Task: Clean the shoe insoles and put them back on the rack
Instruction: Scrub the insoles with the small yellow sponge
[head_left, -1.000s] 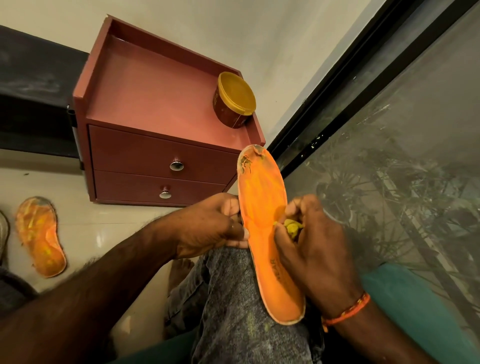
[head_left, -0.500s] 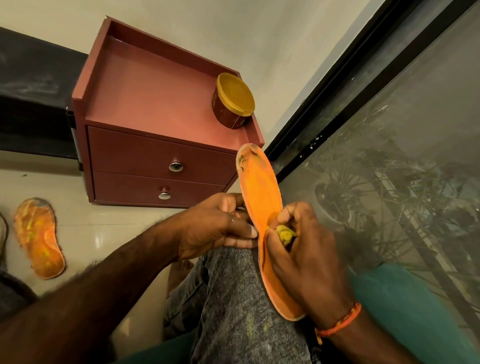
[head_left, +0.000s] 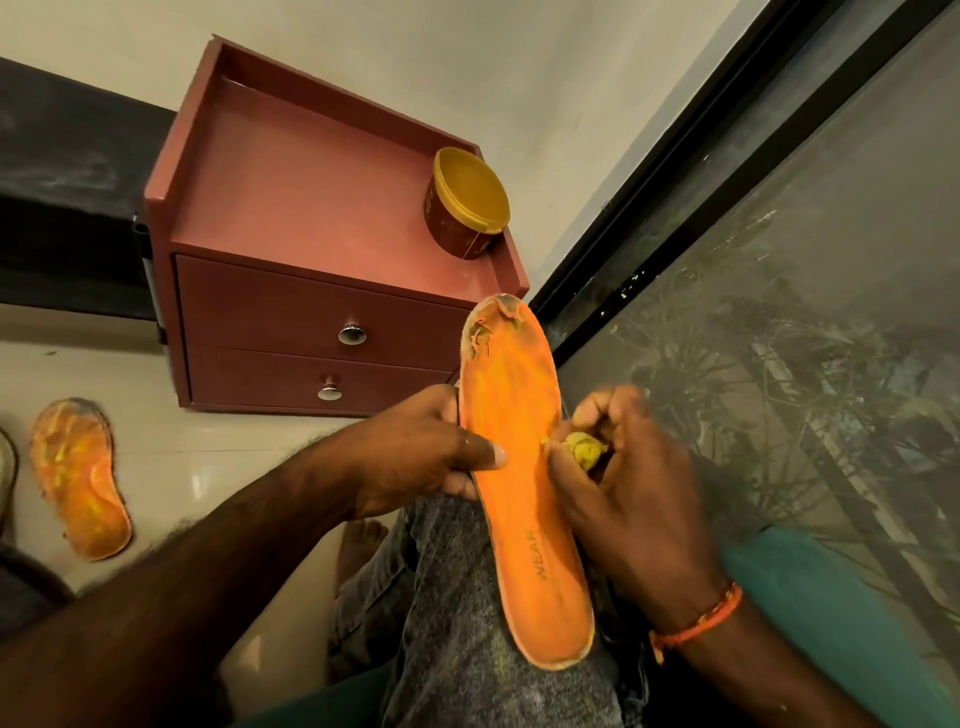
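Note:
An orange insole (head_left: 519, 467) with a torn toe lies lengthwise on my knee, its heel nearest me. My left hand (head_left: 421, 452) grips its left edge, thumb pressed on the top face. My right hand (head_left: 618, 483) holds a small yellowish wad of cloth (head_left: 584, 448) against the insole's right edge. A second orange insole (head_left: 78, 478), streaked with yellow, lies flat on the floor at the far left.
A red-brown two-drawer cabinet (head_left: 311, 332) stands on the floor ahead, with a brown tub with a yellow lid (head_left: 467, 213) on its top. A dark-framed glass pane (head_left: 779, 312) runs along the right. I sit on something teal (head_left: 831, 623).
The insole has turned back face-up after tilting on edge. My right hand with the wad has shifted from the insole's middle out to its right edge.

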